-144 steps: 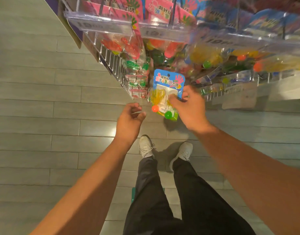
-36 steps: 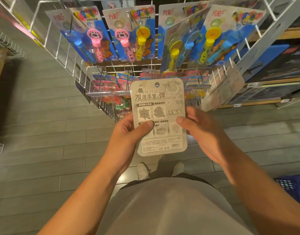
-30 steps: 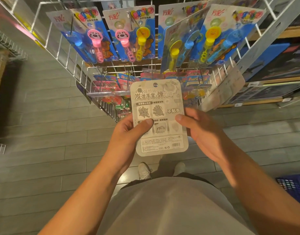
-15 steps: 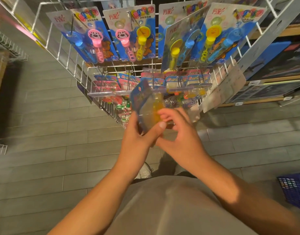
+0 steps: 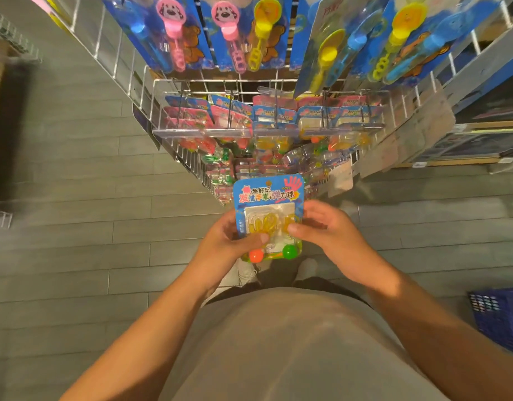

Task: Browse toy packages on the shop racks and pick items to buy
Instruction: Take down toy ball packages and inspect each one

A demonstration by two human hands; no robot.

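Note:
I hold a blue toy package in front of me, its printed front facing up. Its clear blister shows a yellow sticky hand, an orange ball and a green ball. My left hand grips its left edge, thumb laid across the blister. My right hand holds the right edge, with the thumb on the front and the fingers behind. The white wire rack stands just beyond, with more of the same packages hanging on hooks.
Blue cards with bubble wands hang on the rack's upper row. A blue plastic basket sits on the grey plank floor at the right. Shelves with dark boxes run along the right side. Another wire rack edges in at the left.
The package went from its grey printed back facing me to its coloured front, flipped between both hands. It now sits lower in view; the camera tilted down and closer.

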